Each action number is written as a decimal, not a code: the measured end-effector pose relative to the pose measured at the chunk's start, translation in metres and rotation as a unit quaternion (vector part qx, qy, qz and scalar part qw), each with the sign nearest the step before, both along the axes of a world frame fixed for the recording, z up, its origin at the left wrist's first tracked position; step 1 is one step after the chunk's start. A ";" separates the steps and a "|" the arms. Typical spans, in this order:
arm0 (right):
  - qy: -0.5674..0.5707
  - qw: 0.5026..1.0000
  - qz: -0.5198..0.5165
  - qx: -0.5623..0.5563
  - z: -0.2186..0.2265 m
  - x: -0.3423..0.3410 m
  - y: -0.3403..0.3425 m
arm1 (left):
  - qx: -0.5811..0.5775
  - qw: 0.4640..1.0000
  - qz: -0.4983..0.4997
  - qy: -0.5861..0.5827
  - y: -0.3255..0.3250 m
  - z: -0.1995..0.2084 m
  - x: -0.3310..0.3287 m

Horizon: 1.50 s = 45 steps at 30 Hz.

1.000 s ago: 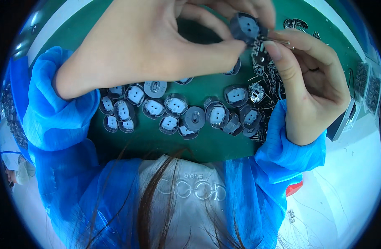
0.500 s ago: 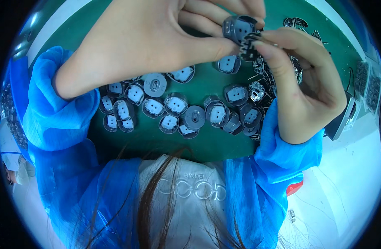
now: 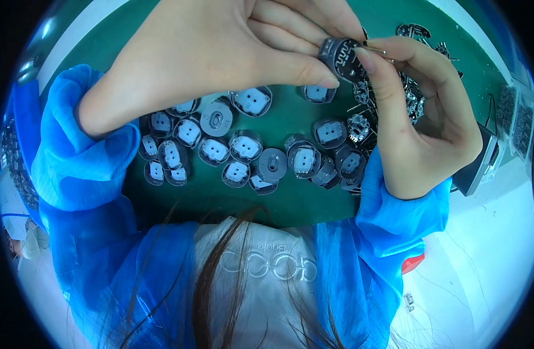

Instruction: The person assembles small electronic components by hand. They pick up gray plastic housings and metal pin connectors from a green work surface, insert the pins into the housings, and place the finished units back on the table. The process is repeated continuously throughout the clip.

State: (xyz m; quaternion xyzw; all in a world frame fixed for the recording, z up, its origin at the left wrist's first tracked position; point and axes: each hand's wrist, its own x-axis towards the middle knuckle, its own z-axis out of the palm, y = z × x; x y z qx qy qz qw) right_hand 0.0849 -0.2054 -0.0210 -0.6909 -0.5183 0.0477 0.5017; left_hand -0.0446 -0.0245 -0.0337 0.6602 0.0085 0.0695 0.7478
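My left hand [image 3: 226, 55] is closed around a small dark grey round housing [image 3: 327, 51], holding it between thumb and fingers above the table. My right hand [image 3: 421, 116] pinches a round black circuit board [image 3: 346, 63] between thumb and forefinger. The board, with silvery markings, lies against the housing's open face; whether it is fully seated I cannot tell. Two thin metal pins stick out from it past my right fingertips. Beneath my hands, several similar housings with pale grey inserts [image 3: 245, 147] lie on the green table [image 3: 220, 195].
A heap of loose circuit boards [image 3: 415, 104] lies behind and beside my right hand. Some housings rest face down, such as a grey one [image 3: 272, 164] near the middle. A dark flat device [image 3: 475, 166] stands at the right, with clear trays [image 3: 514, 119] beyond it.
The circuit board has moved up from the housing's lower edge to lie across its open face. The housing has turned, hiding its pale insert. My right hand has shifted slightly up and left.
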 end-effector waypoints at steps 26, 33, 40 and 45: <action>-0.070 0.998 -0.002 -0.010 0.003 -0.003 0.003 | 0.034 0.999 0.018 0.002 -0.003 0.007 -0.002; -0.134 0.991 -0.017 -0.005 0.002 -0.005 0.004 | 0.085 0.995 0.021 0.050 -0.001 0.012 -0.001; 0.066 0.997 -0.010 0.024 -0.005 -0.009 0.001 | 0.011 0.998 0.017 0.061 -0.007 0.015 -0.003; 0.043 0.999 -0.006 -0.019 0.005 -0.011 0.002 | 0.001 0.994 0.011 0.105 -0.005 0.024 -0.003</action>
